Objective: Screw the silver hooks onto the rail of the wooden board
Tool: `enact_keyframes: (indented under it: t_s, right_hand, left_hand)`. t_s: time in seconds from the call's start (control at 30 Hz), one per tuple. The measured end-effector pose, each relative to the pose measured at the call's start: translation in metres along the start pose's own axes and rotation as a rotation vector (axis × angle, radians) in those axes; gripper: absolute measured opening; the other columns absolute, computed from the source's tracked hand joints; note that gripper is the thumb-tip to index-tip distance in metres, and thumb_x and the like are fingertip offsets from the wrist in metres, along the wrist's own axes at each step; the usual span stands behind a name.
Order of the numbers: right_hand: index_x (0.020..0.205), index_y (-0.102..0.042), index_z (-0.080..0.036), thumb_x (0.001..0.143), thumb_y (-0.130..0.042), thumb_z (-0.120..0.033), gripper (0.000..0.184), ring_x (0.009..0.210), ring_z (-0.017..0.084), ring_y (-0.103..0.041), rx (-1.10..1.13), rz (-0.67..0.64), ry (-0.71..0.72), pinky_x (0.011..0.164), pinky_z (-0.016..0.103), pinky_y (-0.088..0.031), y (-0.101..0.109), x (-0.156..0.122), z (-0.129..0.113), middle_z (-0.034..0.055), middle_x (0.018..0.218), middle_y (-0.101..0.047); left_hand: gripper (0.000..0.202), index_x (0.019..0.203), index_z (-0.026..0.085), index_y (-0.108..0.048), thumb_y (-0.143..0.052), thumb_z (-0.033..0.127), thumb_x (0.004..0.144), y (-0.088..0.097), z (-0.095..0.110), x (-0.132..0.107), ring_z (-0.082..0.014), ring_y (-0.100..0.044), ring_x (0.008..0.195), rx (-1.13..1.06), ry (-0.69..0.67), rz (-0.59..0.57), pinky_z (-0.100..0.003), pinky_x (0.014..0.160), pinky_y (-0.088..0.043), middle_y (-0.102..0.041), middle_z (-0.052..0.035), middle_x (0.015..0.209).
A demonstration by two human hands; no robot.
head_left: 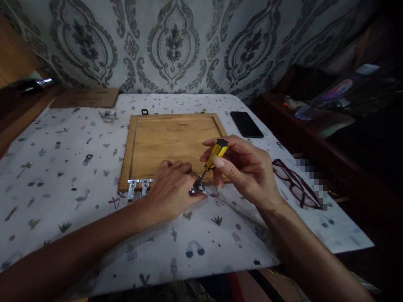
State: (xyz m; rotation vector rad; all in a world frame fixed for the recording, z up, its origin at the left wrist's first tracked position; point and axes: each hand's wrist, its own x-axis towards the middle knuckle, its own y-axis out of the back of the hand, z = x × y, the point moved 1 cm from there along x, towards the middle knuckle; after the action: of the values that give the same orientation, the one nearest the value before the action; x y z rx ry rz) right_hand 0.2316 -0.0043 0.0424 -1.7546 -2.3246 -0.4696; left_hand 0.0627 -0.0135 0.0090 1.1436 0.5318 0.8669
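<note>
A wooden panel (176, 142) with a raised frame lies flat on the table. Along its near edge, toward the left, two metal hinges (138, 185) are in place. My left hand (173, 188) rests at that edge, its fingers closed around another metal hinge (197, 188) near the panel's right part. With my right hand (248, 167) I grip a short yellow and black screwdriver (216, 155) by its handle. The screwdriver leans, and its shaft points down to the hinge at my left fingertips. Whether the tip sits in a screw is too small to make out.
A black phone (246, 124) lies right of the panel, with eyeglasses (297, 184) nearer me. Small metal parts (108, 117) and a piece of cardboard (85, 97) are at the back left. A plastic bottle (340, 90) lies beyond the table's right edge.
</note>
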Motion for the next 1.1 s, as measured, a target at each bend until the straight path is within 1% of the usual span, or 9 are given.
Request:
enact_keyframes:
  t_s: [0.13, 0.37, 0.47, 0.6, 0.7, 0.87, 0.93, 1.03, 1.1]
  right_hand:
    - [0.094, -0.073, -0.021, 0.085, -0.079, -0.044, 0.026, 0.042, 0.007, -0.058, -0.030, 0.039, -0.005, 0.041, 0.022, -0.052, 0.000, -0.004, 0.002, -0.0002, 0.079, -0.072]
    - [0.076, -0.056, -0.022, 0.078, -0.086, -0.041, 0.035, 0.038, 0.005, -0.051, -0.007, 0.179, 0.081, 0.032, 0.019, -0.044, 0.000, -0.004, 0.011, -0.0019, 0.080, -0.076]
    - [0.089, -0.066, -0.022, 0.082, -0.082, -0.043, 0.027, 0.042, 0.006, -0.055, -0.007, 0.158, 0.061, 0.037, 0.021, -0.049, 0.005, -0.006, 0.014, -0.0004, 0.085, -0.076]
    - [0.113, -0.073, -0.025, 0.087, -0.077, -0.046, 0.034, 0.046, 0.009, -0.060, -0.023, 0.136, 0.015, 0.043, 0.027, -0.053, 0.012, -0.010, 0.015, 0.0018, 0.090, -0.076]
    - [0.096, -0.076, -0.024, 0.081, -0.083, -0.044, 0.026, 0.041, 0.008, -0.056, -0.031, 0.164, 0.031, 0.038, 0.026, -0.048, 0.012, -0.010, 0.015, 0.0018, 0.088, -0.076]
    - [0.075, -0.066, -0.024, 0.074, -0.089, -0.042, 0.030, 0.040, 0.008, -0.050, -0.047, 0.274, 0.055, 0.033, 0.025, -0.044, 0.007, -0.011, 0.014, 0.0026, 0.085, -0.078]
    - [0.080, -0.067, -0.024, 0.075, -0.088, -0.042, 0.028, 0.041, 0.009, -0.052, -0.032, 0.249, 0.048, 0.036, 0.026, -0.047, 0.008, -0.011, 0.014, 0.0020, 0.084, -0.078]
    - [0.103, -0.075, -0.026, 0.080, -0.084, -0.045, 0.031, 0.048, 0.012, -0.060, -0.031, 0.192, 0.018, 0.042, 0.027, -0.053, 0.011, -0.012, 0.013, 0.0025, 0.085, -0.078]
    - [0.107, -0.077, -0.025, 0.084, -0.081, -0.044, 0.030, 0.049, 0.012, -0.062, -0.050, 0.166, 0.009, 0.042, 0.028, -0.053, 0.013, -0.012, 0.012, 0.0031, 0.086, -0.078]
  left_hand:
    - [0.029, 0.102, 0.022, -0.076, -0.067, 0.048, 0.093, 0.001, -0.001, 0.001, -0.0285, -0.064, 0.110, 0.003, 0.006, -0.016, -0.045, 0.092, -0.038, -0.073, -0.0070, 0.108]
    - [0.037, 0.100, 0.019, -0.076, -0.068, 0.053, 0.091, 0.002, 0.001, 0.002, -0.0291, -0.063, 0.108, 0.034, 0.016, -0.049, -0.046, 0.092, -0.038, -0.072, -0.0069, 0.103]
    - [0.037, 0.096, 0.018, -0.075, -0.069, 0.054, 0.091, 0.004, 0.002, 0.002, -0.0280, -0.064, 0.105, 0.038, 0.019, -0.061, -0.044, 0.090, -0.039, -0.071, -0.0062, 0.099]
    - [0.038, 0.094, 0.017, -0.075, -0.069, 0.054, 0.090, 0.002, 0.000, 0.001, -0.0279, -0.062, 0.106, 0.041, -0.004, -0.032, -0.044, 0.090, -0.038, -0.070, -0.0064, 0.101]
    - [0.037, 0.093, 0.017, -0.074, -0.070, 0.054, 0.090, -0.002, -0.002, 0.000, -0.0270, -0.062, 0.104, 0.049, -0.019, -0.003, -0.043, 0.090, -0.038, -0.070, -0.0068, 0.101]
    - [0.039, 0.091, 0.017, -0.074, -0.070, 0.055, 0.089, -0.003, -0.002, 0.000, -0.0267, -0.061, 0.102, 0.056, -0.017, 0.010, -0.042, 0.089, -0.038, -0.069, -0.0073, 0.100]
    - [0.038, 0.092, 0.016, -0.073, -0.070, 0.054, 0.089, -0.002, -0.002, 0.000, -0.0266, -0.061, 0.102, 0.053, -0.016, 0.006, -0.042, 0.090, -0.037, -0.069, -0.0071, 0.100]
    - [0.037, 0.091, 0.016, -0.073, -0.070, 0.053, 0.090, -0.001, -0.001, 0.000, -0.0264, -0.060, 0.103, 0.043, -0.021, -0.004, -0.042, 0.091, -0.037, -0.068, -0.0070, 0.100]
    - [0.037, 0.091, 0.016, -0.073, -0.070, 0.052, 0.090, -0.001, -0.001, 0.000, -0.0263, -0.060, 0.103, 0.041, -0.017, -0.018, -0.042, 0.091, -0.037, -0.068, -0.0066, 0.099]
